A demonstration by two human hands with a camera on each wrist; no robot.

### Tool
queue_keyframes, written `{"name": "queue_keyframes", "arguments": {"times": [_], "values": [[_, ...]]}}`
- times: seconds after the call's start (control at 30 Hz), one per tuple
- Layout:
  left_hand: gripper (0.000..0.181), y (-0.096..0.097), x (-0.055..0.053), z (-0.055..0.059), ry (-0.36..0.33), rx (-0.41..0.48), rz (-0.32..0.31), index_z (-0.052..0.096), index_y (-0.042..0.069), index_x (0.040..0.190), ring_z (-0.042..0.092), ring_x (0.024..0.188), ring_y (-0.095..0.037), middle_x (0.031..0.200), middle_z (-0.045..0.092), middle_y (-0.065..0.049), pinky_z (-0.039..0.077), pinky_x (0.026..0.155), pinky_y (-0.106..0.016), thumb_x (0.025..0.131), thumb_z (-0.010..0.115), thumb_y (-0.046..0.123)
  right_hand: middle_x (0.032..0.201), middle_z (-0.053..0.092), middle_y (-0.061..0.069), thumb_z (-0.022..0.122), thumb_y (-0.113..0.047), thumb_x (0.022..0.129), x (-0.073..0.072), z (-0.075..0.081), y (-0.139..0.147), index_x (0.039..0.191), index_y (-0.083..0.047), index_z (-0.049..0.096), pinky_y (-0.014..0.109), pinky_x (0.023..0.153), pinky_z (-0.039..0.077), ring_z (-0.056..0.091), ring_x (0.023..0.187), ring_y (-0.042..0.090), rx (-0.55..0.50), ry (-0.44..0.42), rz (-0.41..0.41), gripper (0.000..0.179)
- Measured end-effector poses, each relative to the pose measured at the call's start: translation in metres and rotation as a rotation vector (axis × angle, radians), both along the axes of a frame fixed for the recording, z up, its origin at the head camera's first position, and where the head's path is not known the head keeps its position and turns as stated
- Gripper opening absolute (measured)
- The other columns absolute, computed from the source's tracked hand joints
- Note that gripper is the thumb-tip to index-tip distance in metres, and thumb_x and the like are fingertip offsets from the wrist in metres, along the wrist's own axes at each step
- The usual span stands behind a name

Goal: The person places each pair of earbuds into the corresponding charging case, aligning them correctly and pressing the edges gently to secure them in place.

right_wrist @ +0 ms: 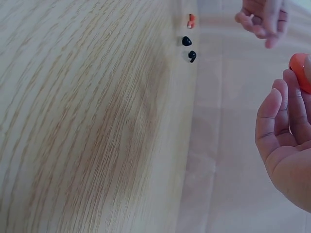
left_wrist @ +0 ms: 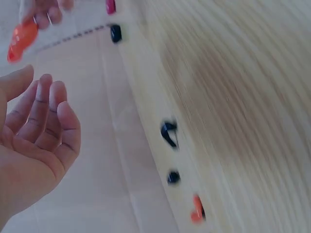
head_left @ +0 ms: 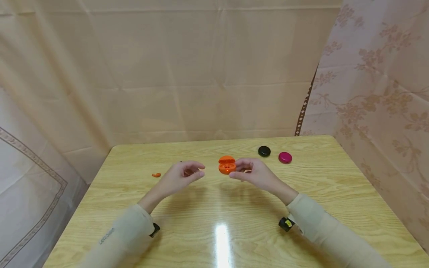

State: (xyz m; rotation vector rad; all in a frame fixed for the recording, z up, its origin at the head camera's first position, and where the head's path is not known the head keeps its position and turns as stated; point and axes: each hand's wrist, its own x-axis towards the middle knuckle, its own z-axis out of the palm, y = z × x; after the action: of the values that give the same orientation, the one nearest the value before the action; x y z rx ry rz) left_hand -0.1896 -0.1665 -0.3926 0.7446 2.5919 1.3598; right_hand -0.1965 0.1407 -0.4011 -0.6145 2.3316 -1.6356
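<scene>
Pinching a lid-raised orange case [head_left: 227, 171], right hand [head_left: 257, 174] hovers over the wood-grain table [head_left: 187, 238]. Left hand [head_left: 179, 178] hangs near, thumb and fingertips apart; orange earbud [head_left: 156, 175] lies left of it.

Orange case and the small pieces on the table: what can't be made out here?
Head: case, inside too small to tell whether filled.
Head: black pieces, mostly hidden behind left hand.
Right wrist: case, cut off by right edge.
Left wrist: orange bud, details blurred.

Dark lettering [head_left: 106, 236] on left sleeve [head_left: 129, 224]: too small, blurred to read. Nothing else legible.
</scene>
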Motion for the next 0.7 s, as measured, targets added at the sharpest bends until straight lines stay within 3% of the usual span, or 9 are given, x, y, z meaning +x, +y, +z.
{"name": "queue_keyframes", "arguments": {"times": [0.13,0.27,0.4,0.47,0.5,0.53,0.63,0.7], "values": [[0.029,-0.028,-0.006,0.001,0.022,-0.095,0.021,0.069,0.01,0.124,0.067,0.086,-0.026,0.098,0.07,0.0,0.055,0.072,-0.032,0.099,0.07,0.024,0.1,0.072,0.005,0.08,-0.028,0.09,0.001,0.002,0.0,0.114,-0.008,0.072,0.054,0.081,0.057,0.065,0.091,0.026,-0.01,-0.008,0.0,0.032],[0.032,-0.056,-0.012,0.004,0.088,-0.239,0.044,0.067,0.008,0.128,0.066,0.089,-0.019,0.105,0.07,-0.004,0.055,0.074,-0.035,0.099,0.069,0.02,0.1,0.072,0.006,0.079,-0.026,0.091,0.0,0.002,0.0,0.115,-0.005,0.071,0.05,0.08,0.058,0.065,0.091,0.026,-0.016,-0.007,0.004,0.033],[0.039,-0.081,-0.017,0.006,0.161,-0.38,0.073,0.065,0.003,0.133,0.068,0.1,-0.029,0.118,0.07,-0.016,0.056,0.082,-0.046,0.097,0.071,0.017,0.1,0.072,0.007,0.079,-0.025,0.091,-0.001,0.001,0.0,0.114,-0.004,0.071,0.049,0.08,0.058,0.065,0.092,0.026,-0.017,-0.006,0.004,0.032],[0.044,-0.092,-0.02,0.004,0.173,-0.43,0.074,0.062,0.0,0.136,0.067,0.085,-0.03,0.127,0.066,-0.021,0.054,0.084,-0.049,0.096,0.072,0.014,0.099,0.072,0.007,0.079,-0.025,0.091,-0.001,0.0,0.0,0.114,-0.004,0.071,0.049,0.08,0.058,0.064,0.092,0.026,-0.016,-0.005,0.003,0.032],[0.046,-0.097,-0.021,0.003,0.178,-0.453,0.069,0.06,-0.001,0.138,0.068,0.088,-0.032,0.13,0.064,-0.023,0.053,0.087,-0.051,0.096,0.072,0.013,0.099,0.072,0.007,0.079,-0.026,0.091,-0.001,0.0,0.0,0.114,-0.005,0.071,0.049,0.08,0.058,0.064,0.091,0.026,-0.017,-0.004,0.003,0.032],[0.048,-0.101,-0.022,0.001,0.179,-0.473,0.063,0.058,-0.002,0.139,0.067,0.081,-0.031,0.135,0.061,-0.024,0.053,0.086,-0.05,0.096,0.072,0.012,0.099,0.072,0.006,0.08,-0.026,0.091,-0.001,0.0,0.0,0.113,-0.005,0.071,0.049,0.08,0.058,0.064,0.091,0.026,-0.017,-0.003,0.002,0.032],[0.054,-0.11,-0.023,-0.005,0.153,-0.525,0.041,0.051,-0.006,0.144,0.06,0.062,-0.029,0.145,0.049,-0.03,0.053,0.077,-0.048,0.095,0.071,0.008,0.099,0.072,0.006,0.08,-0.025,0.091,-0.001,0.0,0.0,0.113,-0.006,0.071,0.048,0.078,0.058,0.065,0.09,0.026,-0.017,0.005,0.007,0.031],[0.056,-0.114,-0.024,-0.011,0.145,-0.566,0.028,0.048,-0.008,0.145,0.068,0.088,-0.04,0.148,0.043,-0.032,0.054,0.085,-0.052,0.096,0.07,0.007,0.098,0.072,0.006,0.079,-0.024,0.091,-0.001,0.0,-0.001,0.113,-0.005,0.072,0.045,0.077,0.058,0.065,0.09,0.026,-0.018,0.011,0.012,0.03]]}}
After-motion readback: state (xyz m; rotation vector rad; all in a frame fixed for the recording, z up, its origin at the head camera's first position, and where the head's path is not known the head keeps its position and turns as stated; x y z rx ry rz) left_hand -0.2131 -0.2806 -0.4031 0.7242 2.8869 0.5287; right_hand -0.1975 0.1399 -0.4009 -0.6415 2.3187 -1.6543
